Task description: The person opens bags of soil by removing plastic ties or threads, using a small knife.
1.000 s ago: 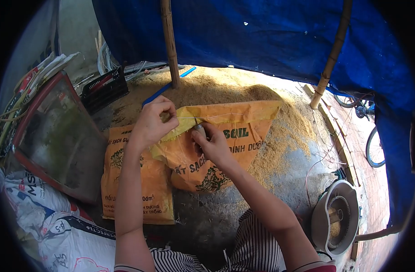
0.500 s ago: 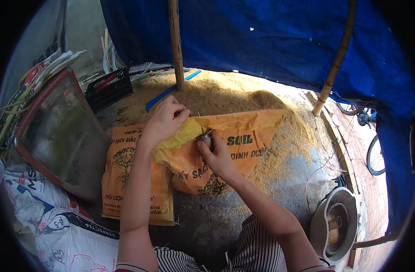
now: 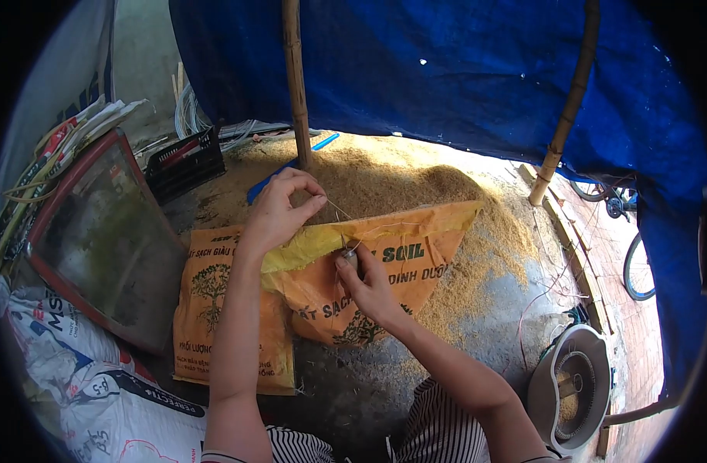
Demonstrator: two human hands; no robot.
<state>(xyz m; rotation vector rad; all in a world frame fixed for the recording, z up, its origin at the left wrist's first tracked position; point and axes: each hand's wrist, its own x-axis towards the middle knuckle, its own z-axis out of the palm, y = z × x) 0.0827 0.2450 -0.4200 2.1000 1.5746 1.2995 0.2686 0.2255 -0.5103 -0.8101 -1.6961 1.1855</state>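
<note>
An orange sack with a yellow folded edge is held in front of me, its printed side facing me. My right hand grips the rounded grey handle of a sewing awl, whose thin point meets the folded edge. Just above that edge, my left hand pinches a thin pale thread running down to the sack near the awl's point. Another length of thread lies across the sack to the right. Beneath my left arm a second orange sack lies flat on the floor.
Husk-like grain is heaped behind the sack. A red-framed panel and white bags stand at left, with a black crate behind. A grey tub sits at right. Bamboo poles and blue tarp border the back.
My left hand has risen a little off the sack's edge, and the thread now shows stretched from its fingers. My right hand keeps the awl at the folded edge. The view has shifted slightly.
</note>
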